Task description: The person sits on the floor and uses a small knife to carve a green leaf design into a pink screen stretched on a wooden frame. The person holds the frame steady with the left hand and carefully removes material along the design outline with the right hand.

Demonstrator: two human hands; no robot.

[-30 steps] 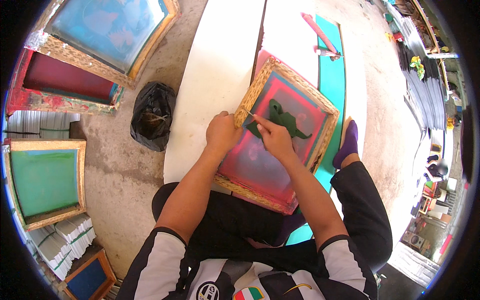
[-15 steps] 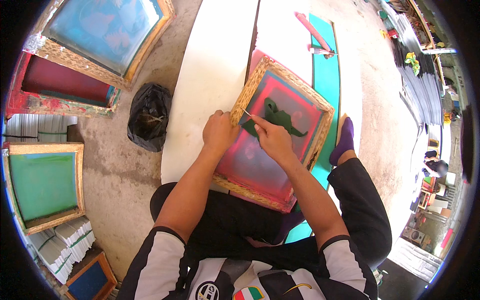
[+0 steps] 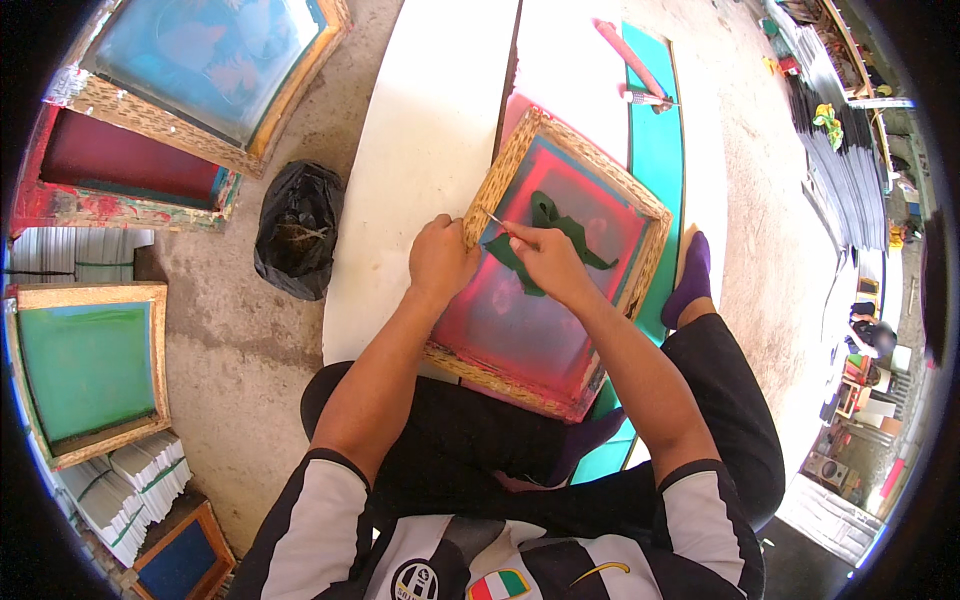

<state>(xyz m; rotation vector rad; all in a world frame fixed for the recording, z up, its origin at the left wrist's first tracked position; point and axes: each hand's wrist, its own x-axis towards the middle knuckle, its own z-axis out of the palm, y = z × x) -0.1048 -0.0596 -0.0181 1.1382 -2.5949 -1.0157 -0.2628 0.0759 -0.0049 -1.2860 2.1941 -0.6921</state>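
Across my lap and the white board lies a wood-framed printing screen with pink-red mesh. My left hand is closed on the left side of its frame. In my right hand I pinch a thin, pale, pointed tool; its exact kind is too small to tell. The tool's tip is at the inner edge of the frame, close to my left hand. A dark green cloth lies crumpled on the mesh, partly under my right hand.
A black plastic bag sits on the floor at left. Other framed screens, one blue and one green, stand beyond it. A red-handled tool and a small white tube lie at the far right. A person is at the right.
My right hand has shifted slightly, its fingers nearer the frame's left side. The thin tool now shows less of its length. My left hand keeps its hold.
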